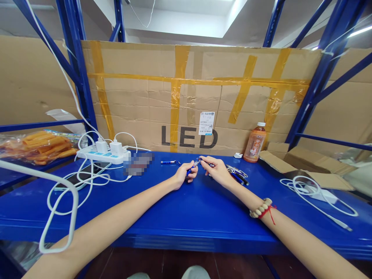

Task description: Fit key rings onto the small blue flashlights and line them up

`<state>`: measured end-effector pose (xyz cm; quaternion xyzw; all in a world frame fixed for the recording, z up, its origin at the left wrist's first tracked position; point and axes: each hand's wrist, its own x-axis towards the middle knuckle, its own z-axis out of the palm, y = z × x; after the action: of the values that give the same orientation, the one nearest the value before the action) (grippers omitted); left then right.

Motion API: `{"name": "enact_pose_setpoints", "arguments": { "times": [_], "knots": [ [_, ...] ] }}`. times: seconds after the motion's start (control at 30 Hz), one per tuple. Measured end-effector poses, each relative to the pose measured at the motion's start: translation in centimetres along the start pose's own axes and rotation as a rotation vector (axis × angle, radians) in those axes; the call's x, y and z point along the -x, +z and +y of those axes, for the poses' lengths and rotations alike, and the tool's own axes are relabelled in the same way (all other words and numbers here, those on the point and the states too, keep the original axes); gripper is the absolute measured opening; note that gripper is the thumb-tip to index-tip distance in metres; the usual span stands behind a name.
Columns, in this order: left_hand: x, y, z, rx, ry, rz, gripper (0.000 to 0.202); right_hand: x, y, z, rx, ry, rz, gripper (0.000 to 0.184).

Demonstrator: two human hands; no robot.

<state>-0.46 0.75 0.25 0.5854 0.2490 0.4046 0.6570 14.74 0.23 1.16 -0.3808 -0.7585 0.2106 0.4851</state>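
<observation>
My left hand (186, 173) is closed around a small blue keychain flashlight (190, 169) with a silver end, held just above the blue tabletop. At that silver end, the fingertips of my right hand (215, 169) pinch a small dark loop (199, 159); its exact make is too small to tell. Left of my hands lies another blue keychain flashlight (168, 162) with a strap. Beside my right wrist is a small pile of similar flashlights (240, 176) with metal clips, partly hidden by the hand.
A white power strip (116, 155) with plugged chargers and looping white cables stands left, by a phone (87, 174). An orange drink bottle (255, 143), an open cardboard box (308, 162) and a coiled white cable (308, 190) are right. A large cardboard panel (145, 104) closes the back.
</observation>
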Motion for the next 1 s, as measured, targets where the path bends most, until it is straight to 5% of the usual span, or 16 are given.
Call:
{"name": "enact_pose_setpoints", "arguments": {
  "times": [0.3,0.57,0.77,0.87,1.0],
  "knots": [
    [-0.6,-0.9,-0.4,-0.530,0.118,0.202,0.027,-0.4,-0.7,1.3,0.171,0.091,-0.105,0.037],
    [-1.0,-3.0,-0.8,-1.172,0.167,0.301,0.028,-0.4,-1.4,2.4,0.403,0.009,-0.186,0.026],
    [-0.1,-2.7,-0.3,-1.517,0.128,0.119,0.030,-0.3,-1.1,3.0,0.298,0.001,-0.285,0.029],
    [0.1,-2.5,0.1,-1.644,0.110,0.110,0.030,-0.3,-1.3,2.8,0.408,-0.019,-0.232,0.026],
    [0.2,-3.0,0.5,-1.769,0.039,0.245,0.029,-0.5,-2.5,2.1,0.657,0.036,-0.023,0.025]
  ]
}}
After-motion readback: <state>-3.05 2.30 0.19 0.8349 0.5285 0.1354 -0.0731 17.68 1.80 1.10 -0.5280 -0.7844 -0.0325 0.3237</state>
